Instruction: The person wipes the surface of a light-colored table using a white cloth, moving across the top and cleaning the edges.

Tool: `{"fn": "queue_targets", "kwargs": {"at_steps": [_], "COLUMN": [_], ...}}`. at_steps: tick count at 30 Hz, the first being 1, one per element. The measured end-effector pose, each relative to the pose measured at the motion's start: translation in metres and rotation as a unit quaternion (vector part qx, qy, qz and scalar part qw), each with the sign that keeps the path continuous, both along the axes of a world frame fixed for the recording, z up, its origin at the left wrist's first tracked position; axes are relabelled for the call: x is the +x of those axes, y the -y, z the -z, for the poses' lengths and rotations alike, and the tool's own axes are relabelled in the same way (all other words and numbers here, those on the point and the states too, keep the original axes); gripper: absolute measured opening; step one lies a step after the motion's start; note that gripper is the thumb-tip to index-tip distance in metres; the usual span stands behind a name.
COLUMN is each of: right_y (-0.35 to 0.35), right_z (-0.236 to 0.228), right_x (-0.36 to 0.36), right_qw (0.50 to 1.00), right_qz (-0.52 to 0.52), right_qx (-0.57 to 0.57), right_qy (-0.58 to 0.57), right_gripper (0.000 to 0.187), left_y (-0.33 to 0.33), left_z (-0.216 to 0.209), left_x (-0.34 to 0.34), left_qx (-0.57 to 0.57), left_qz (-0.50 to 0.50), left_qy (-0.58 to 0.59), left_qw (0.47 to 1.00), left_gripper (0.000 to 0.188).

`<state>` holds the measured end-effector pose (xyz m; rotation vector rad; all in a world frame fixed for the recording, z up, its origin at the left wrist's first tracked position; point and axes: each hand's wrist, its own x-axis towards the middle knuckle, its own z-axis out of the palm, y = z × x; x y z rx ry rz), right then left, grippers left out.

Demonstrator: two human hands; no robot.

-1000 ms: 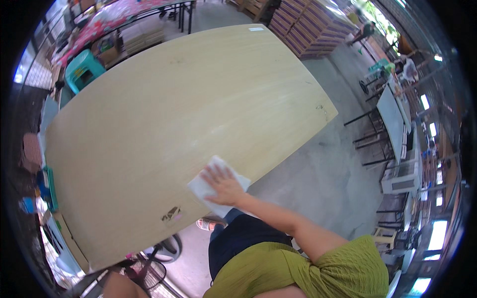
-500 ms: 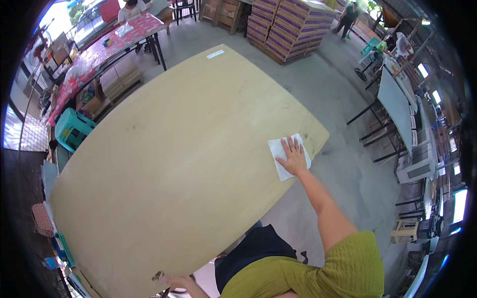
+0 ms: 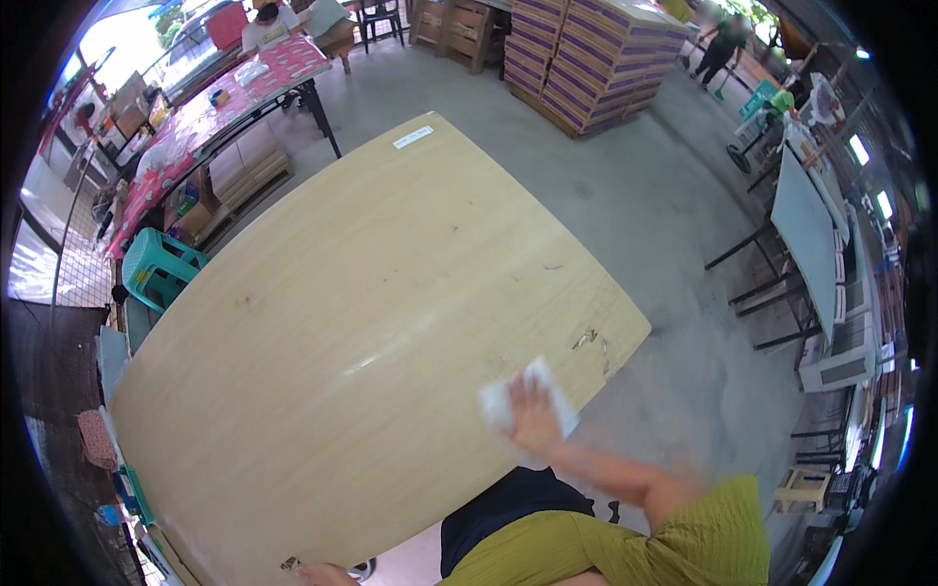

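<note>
My right hand [image 3: 532, 415], blurred by motion, lies flat with fingers stretched out over a white cloth [image 3: 561, 398] on a pale wood-grain tabletop [image 3: 322, 391]. The cloth is close to the tabletop's near right edge. Dark chipped marks [image 3: 586, 339] show by the right corner, beyond the cloth. At the near edge my left hand [image 3: 327, 574] is closed over the rim beside another small chipped spot [image 3: 290, 564]; its underside is hidden. A white label [image 3: 413, 137] is stuck by the far corner.
A table with a pink patterned cover [image 3: 220, 112] and a green stool [image 3: 161, 269] stand at the left. Stacked cartons [image 3: 596, 68] rise at the back. A grey-topped table [image 3: 803, 234] is at the right. One person [image 3: 269, 29] sits back left; another [image 3: 721, 47] stands back right.
My right hand has swept the white cloth left and nearer to me, uncovering the marks by the right corner. My left hand stays at the near edge. The whole view has shifted slightly.
</note>
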<state>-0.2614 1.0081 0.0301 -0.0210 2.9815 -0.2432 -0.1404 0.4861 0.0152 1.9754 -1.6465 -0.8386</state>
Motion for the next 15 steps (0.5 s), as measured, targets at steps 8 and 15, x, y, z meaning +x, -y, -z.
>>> {"fn": "queue_targets", "kwargs": {"at_steps": [8,15], "right_y": [0.019,0.001], "right_z": [-0.01,-0.003], "right_x": [-0.134,-0.268], "right_qw": [0.993,0.989], "right_qz": [-0.067,-0.014], "right_qx": [-0.065,-0.012], "right_qy": [-0.073,-0.149], "right_gripper": [0.096,0.09], "left_y": [0.015,0.032], "left_z": [0.004,-0.001], "left_x": [-0.003,-0.003], "left_qx": [-0.004,-0.003], "left_qz": [-0.061,-0.061], "left_qy": [0.032,0.025], "left_qw": [0.998,0.998], "left_gripper": [0.088,0.093]}}
